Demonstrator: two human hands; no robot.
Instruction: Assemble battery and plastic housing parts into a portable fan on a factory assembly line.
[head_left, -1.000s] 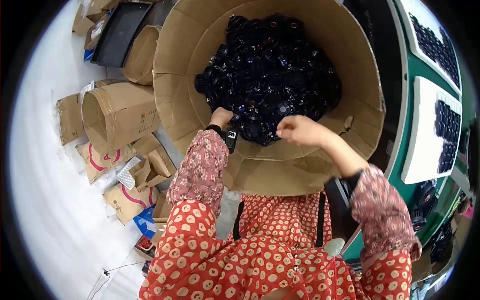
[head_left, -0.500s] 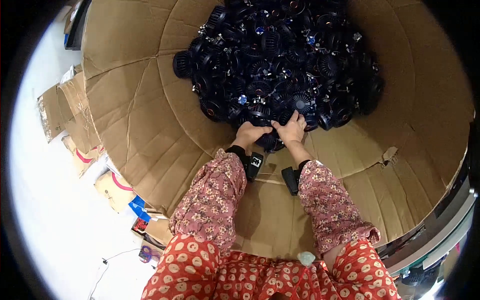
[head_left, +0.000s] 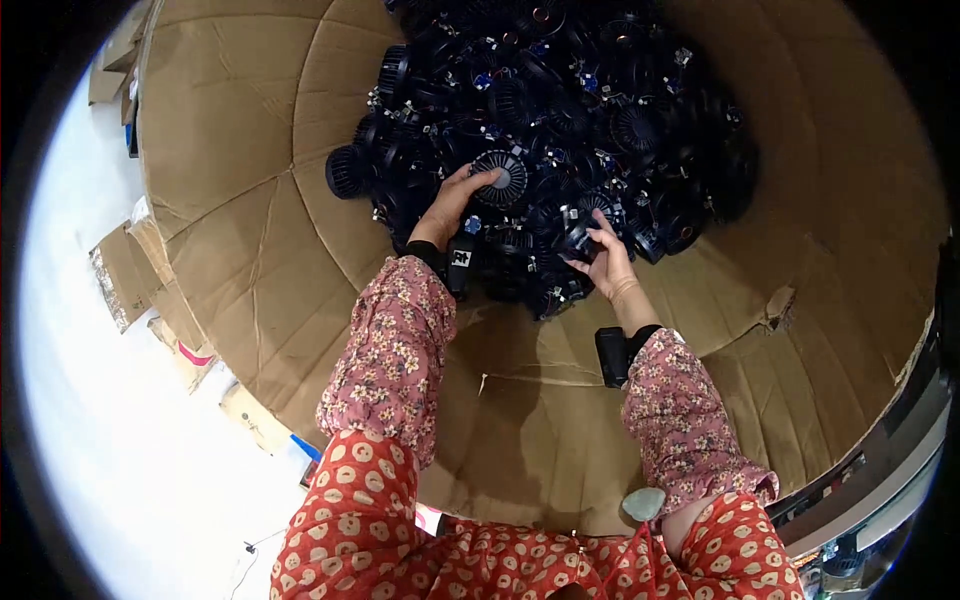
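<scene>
Deep in a large cardboard box lies a heap of black round finned parts (head_left: 560,120), many with small connectors, wires and blue bits. My left hand (head_left: 452,208) is closed on one finned disc (head_left: 508,186), its grey centre facing up and the thumb across it. My right hand (head_left: 612,266) is at the heap's near right side. Its thumb and fingers are curled about another black part (head_left: 578,238), which has a pale shiny piece on top; much of that part blends into the pile. Black bands with small blocks sit on both wrists.
The brown box wall (head_left: 230,230) curves around the heap, and its near wall stands against my red patterned clothing (head_left: 350,500). A torn flap (head_left: 778,308) sticks out on the right. Cardboard pieces (head_left: 125,275) lie outside at left. A pale green pendant (head_left: 643,503) hangs in front of me.
My hands have moved apart from close together at the heap's near edge. The left went farther in and left, and now has a finned disc; the right shifted slightly right. The view has shifted too.
</scene>
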